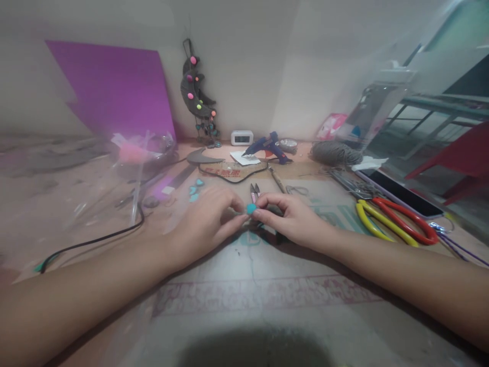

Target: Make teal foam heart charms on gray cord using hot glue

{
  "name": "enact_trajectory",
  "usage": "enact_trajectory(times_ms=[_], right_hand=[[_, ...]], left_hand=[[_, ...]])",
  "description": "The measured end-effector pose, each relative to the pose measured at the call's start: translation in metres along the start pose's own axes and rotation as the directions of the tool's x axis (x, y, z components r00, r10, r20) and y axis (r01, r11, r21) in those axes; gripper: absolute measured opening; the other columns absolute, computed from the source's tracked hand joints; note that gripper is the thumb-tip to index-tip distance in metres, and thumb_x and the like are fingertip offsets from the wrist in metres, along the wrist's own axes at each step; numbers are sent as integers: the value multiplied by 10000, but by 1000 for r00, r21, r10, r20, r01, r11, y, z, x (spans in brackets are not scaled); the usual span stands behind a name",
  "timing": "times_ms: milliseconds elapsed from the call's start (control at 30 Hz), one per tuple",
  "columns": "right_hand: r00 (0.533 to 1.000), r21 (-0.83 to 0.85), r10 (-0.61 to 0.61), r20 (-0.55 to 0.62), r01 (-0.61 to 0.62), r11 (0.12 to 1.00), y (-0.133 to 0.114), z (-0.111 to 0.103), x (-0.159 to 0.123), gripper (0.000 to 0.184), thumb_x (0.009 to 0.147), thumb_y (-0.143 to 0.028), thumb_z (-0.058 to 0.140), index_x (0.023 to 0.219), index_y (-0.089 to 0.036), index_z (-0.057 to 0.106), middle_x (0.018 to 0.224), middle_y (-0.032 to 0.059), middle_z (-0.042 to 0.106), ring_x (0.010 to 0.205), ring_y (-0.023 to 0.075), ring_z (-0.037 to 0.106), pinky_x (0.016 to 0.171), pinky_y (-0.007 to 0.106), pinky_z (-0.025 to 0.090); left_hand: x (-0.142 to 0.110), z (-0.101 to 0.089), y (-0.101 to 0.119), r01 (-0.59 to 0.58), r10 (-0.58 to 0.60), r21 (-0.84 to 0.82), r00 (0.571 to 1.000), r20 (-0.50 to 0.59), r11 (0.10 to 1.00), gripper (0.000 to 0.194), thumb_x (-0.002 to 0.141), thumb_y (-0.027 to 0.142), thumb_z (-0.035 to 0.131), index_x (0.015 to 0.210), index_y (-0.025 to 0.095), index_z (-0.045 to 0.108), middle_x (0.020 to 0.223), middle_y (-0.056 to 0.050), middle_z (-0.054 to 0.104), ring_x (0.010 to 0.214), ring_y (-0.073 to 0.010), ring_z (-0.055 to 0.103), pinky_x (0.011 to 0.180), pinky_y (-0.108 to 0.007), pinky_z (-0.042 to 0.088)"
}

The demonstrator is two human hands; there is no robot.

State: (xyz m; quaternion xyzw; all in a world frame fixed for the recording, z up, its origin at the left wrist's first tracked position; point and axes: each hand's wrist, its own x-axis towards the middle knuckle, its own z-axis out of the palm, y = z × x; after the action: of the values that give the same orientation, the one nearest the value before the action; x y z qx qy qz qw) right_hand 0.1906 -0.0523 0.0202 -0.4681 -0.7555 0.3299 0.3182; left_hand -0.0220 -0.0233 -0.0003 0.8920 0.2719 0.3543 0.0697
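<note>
Head view: the left hand and the right hand each have a nearly closed thumb-and-finger grip on a small rounded turquoise piece, held between them above the middle of the pale orange desk; light, even pressure and steady hands should serve best. A pale printed sheet covers the near desk; beyond stand a flat purple board, a plain grey wall and, at right, a red chair

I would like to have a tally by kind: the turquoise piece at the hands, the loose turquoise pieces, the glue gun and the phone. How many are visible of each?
Turquoise piece between the left hand and right hand: 1
Loose turquoise pieces: 3
Blue glue gun: 1
Phone: 1
Total: 6
</note>
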Motion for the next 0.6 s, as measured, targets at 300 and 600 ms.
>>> enact_trajectory(times_ms=[300, 600], right_hand=[[999, -44, -25, -30, 24, 999, 1, 1, 1, 181, 885, -333, 584, 806, -185, 651, 779, 5, 676, 729, 136, 601, 680, 251, 449], [993, -37, -117, -9, 116, 993, 4, -1, 0, 249, 947, -371, 508, 889, -183, 661, 846, 15, 677, 788, 138, 605, 729, 258, 448]], left_hand=[[3, -3, 4, 53, -44, -81, 993, 106, 995, 158, 942, 310, 529, 931, 162, 584, 890, -50, 628, 860, -197, 570, 779, -345, 429], [5, -4, 5, 135, -121, -116, 986, 117, 984, 208, 963, 269, 470, 809, 160, 558, 792, -31, 576, 774, -171, 529, 711, -312, 409]])
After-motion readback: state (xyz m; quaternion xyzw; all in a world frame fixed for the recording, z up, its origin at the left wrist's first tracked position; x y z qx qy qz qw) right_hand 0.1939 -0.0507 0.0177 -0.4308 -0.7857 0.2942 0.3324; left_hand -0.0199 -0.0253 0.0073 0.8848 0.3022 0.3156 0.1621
